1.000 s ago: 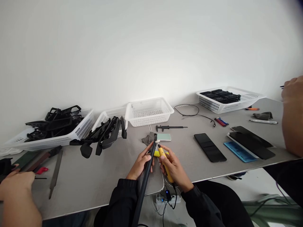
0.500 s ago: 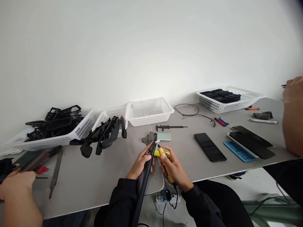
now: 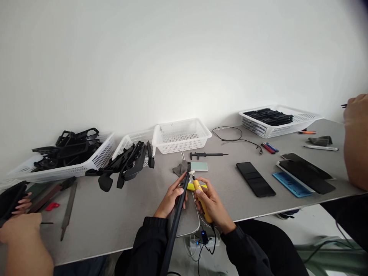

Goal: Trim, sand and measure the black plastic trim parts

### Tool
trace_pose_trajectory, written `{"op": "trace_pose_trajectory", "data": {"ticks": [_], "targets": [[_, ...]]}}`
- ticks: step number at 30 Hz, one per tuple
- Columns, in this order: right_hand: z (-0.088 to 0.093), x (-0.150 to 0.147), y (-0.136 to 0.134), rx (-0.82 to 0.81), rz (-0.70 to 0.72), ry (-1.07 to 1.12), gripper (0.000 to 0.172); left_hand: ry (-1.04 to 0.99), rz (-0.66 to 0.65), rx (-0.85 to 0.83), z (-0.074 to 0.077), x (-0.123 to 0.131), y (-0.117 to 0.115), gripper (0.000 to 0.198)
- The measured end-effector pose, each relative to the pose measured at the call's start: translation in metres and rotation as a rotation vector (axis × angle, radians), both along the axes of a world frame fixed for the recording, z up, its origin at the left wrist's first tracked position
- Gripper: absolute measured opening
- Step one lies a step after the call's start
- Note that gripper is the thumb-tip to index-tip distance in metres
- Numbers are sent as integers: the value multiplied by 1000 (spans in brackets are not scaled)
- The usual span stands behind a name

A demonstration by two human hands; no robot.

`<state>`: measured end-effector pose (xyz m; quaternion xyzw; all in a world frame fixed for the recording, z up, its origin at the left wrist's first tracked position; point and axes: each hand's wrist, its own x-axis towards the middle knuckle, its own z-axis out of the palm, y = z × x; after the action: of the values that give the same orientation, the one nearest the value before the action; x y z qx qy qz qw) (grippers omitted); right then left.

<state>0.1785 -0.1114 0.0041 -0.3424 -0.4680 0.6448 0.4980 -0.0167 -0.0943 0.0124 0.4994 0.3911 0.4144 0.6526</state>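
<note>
My left hand (image 3: 170, 197) is closed around a long black plastic strip (image 3: 174, 226), which slants from my lap up to the table's edge. In my right hand (image 3: 214, 205) is a yellow corded rotary tool (image 3: 199, 188), gripped like a pen. Its small white head (image 3: 191, 172) is at the strip's upper end; whether they touch, I cannot tell. Just beyond lie a grey cloth (image 3: 180, 168) and a pale green block (image 3: 199, 166). A bright yellow object (image 3: 191, 187) shows partly between my hands.
Behind stand white baskets, one with black frames (image 3: 71, 149), one with long black parts (image 3: 133, 165), and a third basket (image 3: 181, 147). A caliper (image 3: 208, 154) and phone (image 3: 255, 179) lie rightward. Co-workers' arms (image 3: 25, 241) reach in at both sides; a file (image 3: 69, 211) lies left.
At the far left, a co-worker's hands have lifted and turned a black part. My hands, the strip and the rotary tool stay almost in the same place.
</note>
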Motion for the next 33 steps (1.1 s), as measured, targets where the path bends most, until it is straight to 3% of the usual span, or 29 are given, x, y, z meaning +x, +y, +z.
{"op": "trace_pose_trajectory", "data": {"ticks": [19, 33], "targets": [[-7, 1, -1, -6, -2, 23, 43, -3, 0, -9, 1, 0, -1, 84], [-3, 1, -2, -14, 25, 23, 46, -51, 17, -19, -3, 0, 1, 79]]}}
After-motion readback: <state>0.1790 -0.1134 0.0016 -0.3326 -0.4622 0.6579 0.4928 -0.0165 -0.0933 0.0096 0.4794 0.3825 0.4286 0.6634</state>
